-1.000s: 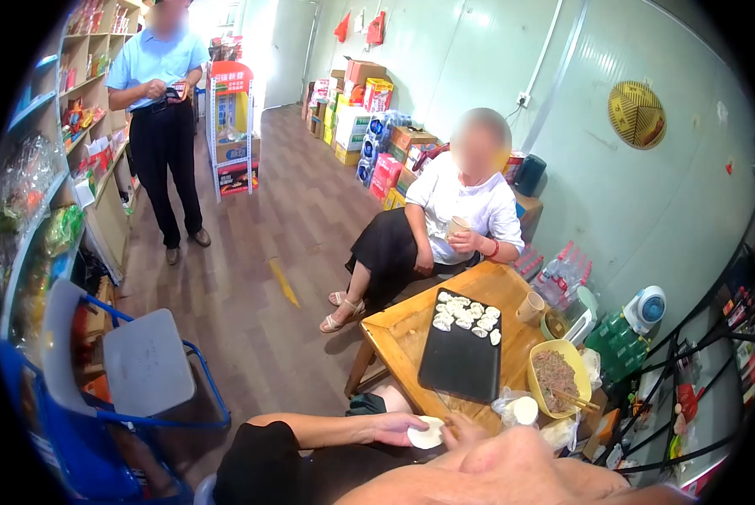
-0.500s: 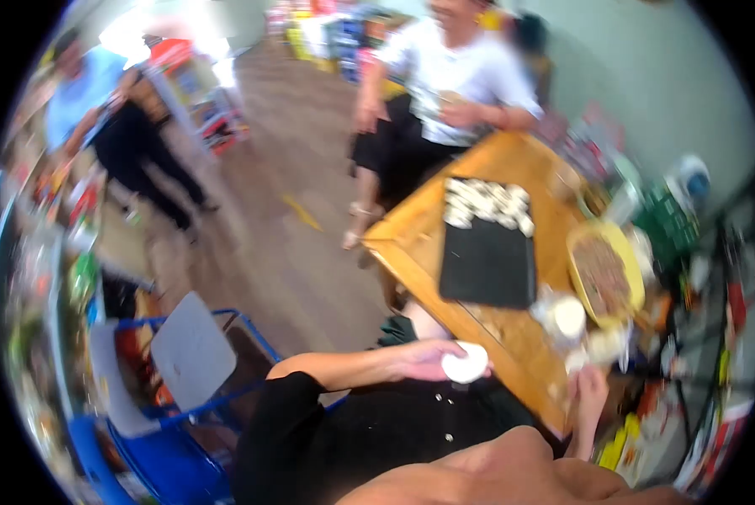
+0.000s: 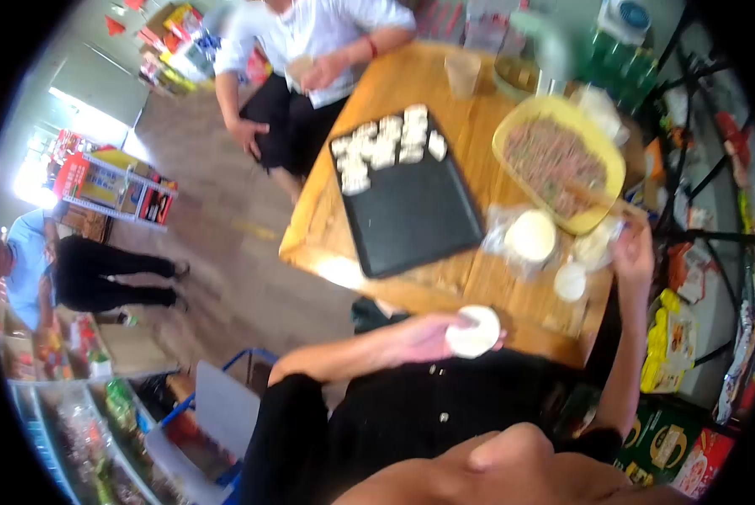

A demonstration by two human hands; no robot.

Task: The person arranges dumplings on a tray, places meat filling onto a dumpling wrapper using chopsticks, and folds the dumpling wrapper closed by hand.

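Observation:
A round white dumpling wrapper (image 3: 476, 334) lies across the palm and fingers of my left hand (image 3: 428, 338), just off the near table edge. My right hand (image 3: 635, 250) grips the end of a wooden stick-like utensil (image 3: 594, 197), whose other end rests in minced filling (image 3: 554, 156). That filling sits in a yellow bowl (image 3: 503, 145). Beside the bowl, a stack of wrappers (image 3: 530, 236) stands in clear plastic, with a single wrapper (image 3: 571, 282) near it. A black tray (image 3: 411, 223) carries rows of filled dumplings (image 3: 386, 143) at its far end.
The wooden table (image 3: 318, 227) stands in front of me. Across it sits a person in a white shirt (image 3: 310, 42); another person in blue (image 3: 26, 261) stands far left. A plastic cup (image 3: 462, 74), a grey chair (image 3: 230, 412) and a black rack (image 3: 709, 181) surround the work area.
My view has turned toward the table. My right hand has moved from the table's near edge up to the bowl, now on the wooden utensil. My left hand still holds its wrapper.

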